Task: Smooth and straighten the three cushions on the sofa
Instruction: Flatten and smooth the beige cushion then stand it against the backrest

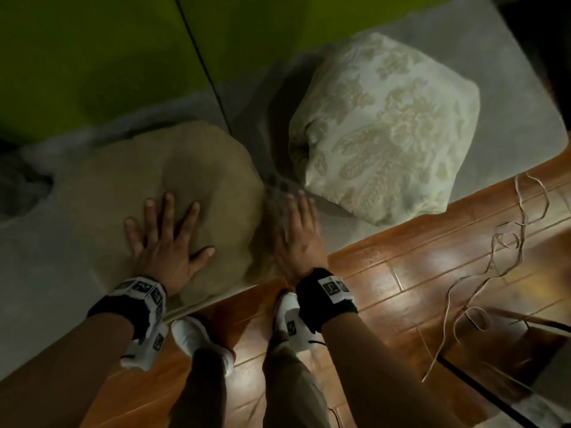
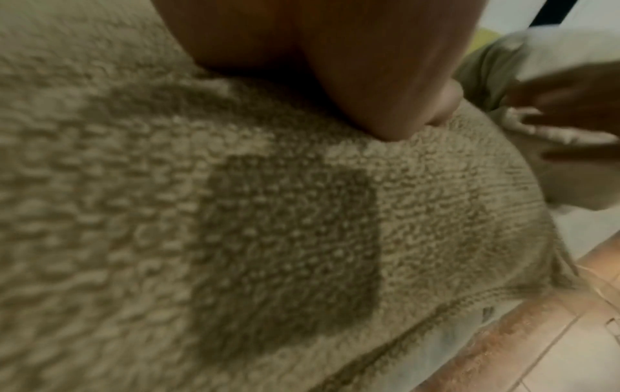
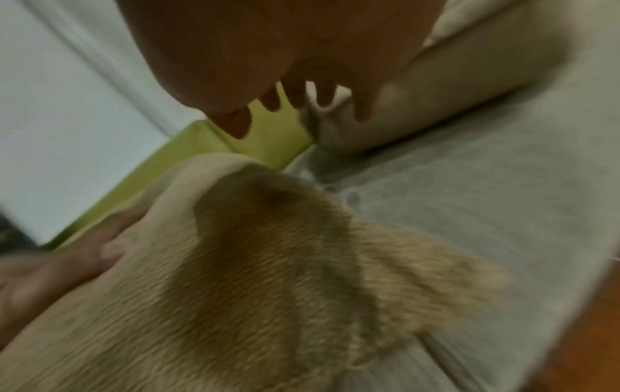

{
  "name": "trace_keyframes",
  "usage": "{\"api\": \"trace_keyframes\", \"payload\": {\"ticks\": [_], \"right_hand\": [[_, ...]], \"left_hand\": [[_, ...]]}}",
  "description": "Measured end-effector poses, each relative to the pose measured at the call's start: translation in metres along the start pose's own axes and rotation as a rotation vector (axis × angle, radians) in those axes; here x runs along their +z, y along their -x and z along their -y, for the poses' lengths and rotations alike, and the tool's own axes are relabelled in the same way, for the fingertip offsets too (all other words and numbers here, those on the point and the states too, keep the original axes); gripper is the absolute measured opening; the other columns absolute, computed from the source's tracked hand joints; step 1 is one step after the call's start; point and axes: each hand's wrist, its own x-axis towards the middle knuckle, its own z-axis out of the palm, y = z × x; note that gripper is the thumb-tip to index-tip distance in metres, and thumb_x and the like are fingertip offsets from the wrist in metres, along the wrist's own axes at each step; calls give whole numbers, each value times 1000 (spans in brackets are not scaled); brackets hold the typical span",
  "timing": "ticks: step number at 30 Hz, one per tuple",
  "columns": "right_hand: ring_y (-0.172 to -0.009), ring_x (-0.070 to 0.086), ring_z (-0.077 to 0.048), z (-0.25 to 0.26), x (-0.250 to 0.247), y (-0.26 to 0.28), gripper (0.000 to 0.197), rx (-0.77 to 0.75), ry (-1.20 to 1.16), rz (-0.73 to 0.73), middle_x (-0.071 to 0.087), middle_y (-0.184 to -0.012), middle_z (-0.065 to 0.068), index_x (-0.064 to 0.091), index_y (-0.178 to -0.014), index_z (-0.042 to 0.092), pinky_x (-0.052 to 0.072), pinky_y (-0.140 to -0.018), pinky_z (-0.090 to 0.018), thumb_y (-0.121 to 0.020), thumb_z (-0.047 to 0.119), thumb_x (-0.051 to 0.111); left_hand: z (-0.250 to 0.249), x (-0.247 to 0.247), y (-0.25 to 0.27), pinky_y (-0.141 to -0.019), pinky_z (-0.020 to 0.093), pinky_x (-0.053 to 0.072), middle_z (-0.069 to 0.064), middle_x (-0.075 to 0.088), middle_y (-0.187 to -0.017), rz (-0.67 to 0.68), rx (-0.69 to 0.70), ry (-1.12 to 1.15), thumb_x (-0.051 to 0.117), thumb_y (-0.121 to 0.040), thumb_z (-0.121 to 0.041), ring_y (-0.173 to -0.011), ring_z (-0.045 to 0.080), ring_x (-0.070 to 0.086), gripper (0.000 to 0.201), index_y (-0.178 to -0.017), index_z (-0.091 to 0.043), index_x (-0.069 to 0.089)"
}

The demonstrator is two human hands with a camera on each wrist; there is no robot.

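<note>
Head view: both hands down on the sofa [image 1: 46, 242], grey seat. Left hand [image 1: 167, 239] lies flat w/ fingers spread straight on the tan cushion [image 1: 213, 168], a nubbly fleece one w/ a darker round patch in the middle; palm presses its near-left part, nothing grasped. Left wrist view confirms: thumb [image 2: 412, 106] pushing into the looped pile, dark patch right below it. Right hand [image 1: 301, 233] sits at the tan cushion's right edge, fingers straight and together, pointing away from the person, released, not gripping. From the right wrist view its fingertips [image 3: 364, 111] hang loose above the seat; can't tell how much of the palm touches fabric, pic is blurred. Patterned cushion [image 1: 389, 125], pale w/ leafy gold print, lies to the right on the same seat, just beside the right hand's fingertips but apart. Third cushion: not visible. Wood floor [image 1: 417, 273] below, white shoes [image 1: 191, 335] at the sofa's front edge, thin cord [image 1: 494, 242] looped on the boards at right.
</note>
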Motion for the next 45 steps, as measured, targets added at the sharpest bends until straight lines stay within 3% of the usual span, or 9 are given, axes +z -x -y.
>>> {"api": "trace_keyframes", "payload": {"ticks": [4, 10, 14, 18, 23, 33, 39, 42, 45], "right_hand": [[-158, -6, -31, 64, 7, -11, 66, -453, 152, 151, -5, -172, 2, -1, -161, 42, 6, -124, -62, -104, 60, 27], [-158, -5, -23, 10, 19, -34, 87, 123, 21, 520, -6, -172, 9, -17, -150, 60, -2, -123, -62, -82, 92, 27], [-158, 5, -18, 25, -32, -38, 90, 119, -67, 335, 4, -171, 10, 4, -162, 41, 10, -127, -48, -87, 88, 20], [-157, -4, -13, 117, -60, -51, 69, -235, 69, 187, 1, -172, 7, 8, -163, 35, 3, -128, -39, -101, 67, 17], [-158, 1, -29, 197, -9, -103, 69, -672, 441, 300, 7, -172, -1, 15, -162, 36, 5, -126, -52, -100, 65, 21], [-155, -19, -22, 139, 1, -120, 76, 30, 402, 576, -28, -164, 22, -24, -134, 77, 0, -122, -64, -79, 95, 26], [-127, 57, -30, 146, -83, -140, 138, 307, 536, 571, 60, -141, -8, 64, -134, 29, 41, -108, -39, -45, 110, -3], [-119, 63, -31, 170, -93, -163, 55, 194, 390, 341, 66, -134, -9, 64, -134, 28, 50, -98, -39, -101, 64, 38], [-121, 62, -31, 189, -70, -193, 33, 74, 242, 210, 68, -131, -9, 65, -130, 28, 49, -100, -40, -105, 39, 48]], "left_hand": [[7, -22, 17, -116, 67, 2, 10, 7, -166, -216, 74, 55, 32, -88, -67, -152, 35, 2, 76, -156, -35, 21], [59, -21, 3, -116, 66, 1, -8, -22, -163, 1, -258, 187, 17, -79, -82, -151, 28, -15, 82, -151, -51, -10], [66, -51, 2, -117, 62, 6, 4, 1, -167, -278, -238, 425, 21, -90, -67, -152, 30, 1, 71, -155, -39, 11], [80, -80, -4, -116, 60, 13, 17, 12, -164, -419, -152, 407, 23, -98, -61, -151, 38, 9, 68, -156, -26, 18], [99, -67, -34, -117, 64, 8, 2, -3, -167, -213, -81, 301, 16, -93, -68, -153, 32, -3, 67, -154, -45, 2], [136, -24, -56, -120, 56, 5, -20, -28, -159, 184, -184, 466, 3, -81, -84, -151, 20, -16, 74, -144, -57, -23], [189, -83, -75, -104, 45, 37, 24, 55, -137, -98, -440, 777, 30, -105, -44, -123, 40, 53, 53, -127, -6, 59], [231, -90, -98, -90, 44, 47, 24, 66, -121, -60, -514, 804, 50, -98, -20, -106, 43, 62, 23, -111, -12, 67], [249, -83, -116, -73, 41, 58, 22, 70, -109, 119, -431, 860, 52, -92, -9, -78, 33, 66, 22, -92, -25, 67]]}}
